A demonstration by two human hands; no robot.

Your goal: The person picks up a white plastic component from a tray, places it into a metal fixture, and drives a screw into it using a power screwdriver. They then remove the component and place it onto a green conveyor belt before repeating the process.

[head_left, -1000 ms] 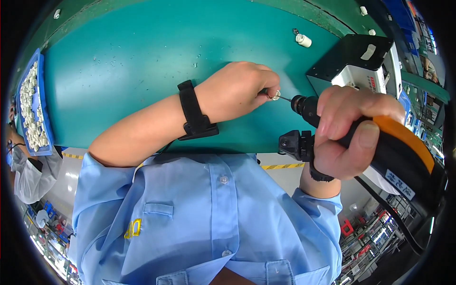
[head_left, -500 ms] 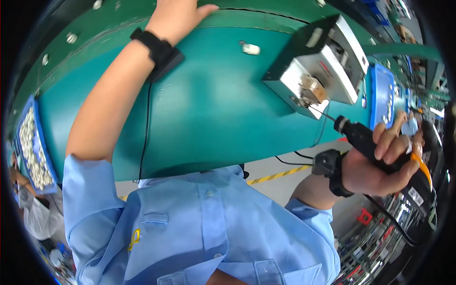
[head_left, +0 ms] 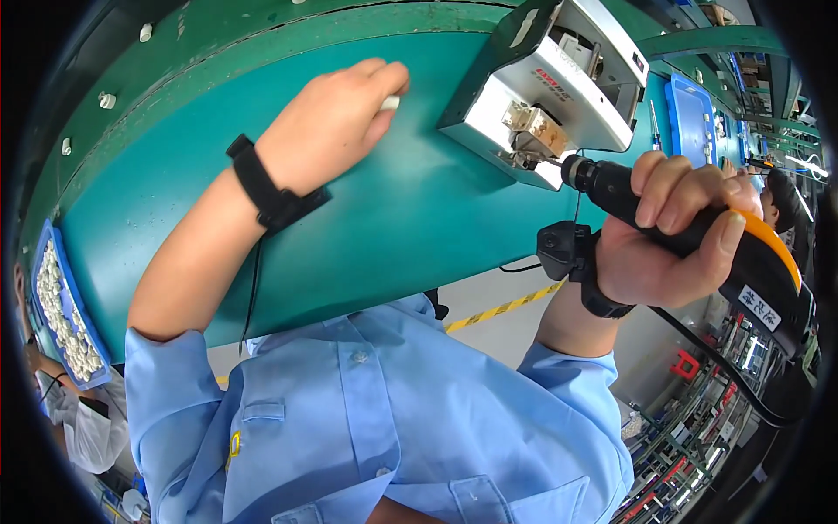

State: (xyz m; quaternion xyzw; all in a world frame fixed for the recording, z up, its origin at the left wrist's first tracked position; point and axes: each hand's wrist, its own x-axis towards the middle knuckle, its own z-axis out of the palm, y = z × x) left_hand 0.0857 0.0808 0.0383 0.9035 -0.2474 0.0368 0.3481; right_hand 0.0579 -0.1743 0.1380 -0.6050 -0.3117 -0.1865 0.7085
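Over the far middle of the green mat, my left hand (head_left: pixel 336 122) is closed, palm down, pinching a small white cylindrical part (head_left: pixel 389 103); only its end shows past the fingers. My right hand (head_left: pixel 676 231) wraps round a black electric screwdriver (head_left: pixel 615 188) with an orange stripe. The driver lies almost level, its nose pointing left at the outlet of a white and black box-shaped screw feeder (head_left: pixel 559 96). Its bit reaches the metal block (head_left: pixel 543 135) on the feeder's front; whether a screw sits on it cannot be made out.
A blue tray (head_left: pixel 103 371) full of small white parts stands at the left edge. Another blue tray (head_left: pixel 697 118) lies beyond the feeder, with a thin screwdriver (head_left: pixel 655 127) beside it. The driver's black cable (head_left: pixel 729 371) hangs at the right. Several loose white pieces rest on the far ledge.
My left hand has come back toward me from the far ledge and closed on the white part that lay on the mat. My right hand has pushed the screwdriver's nose closer to the feeder.
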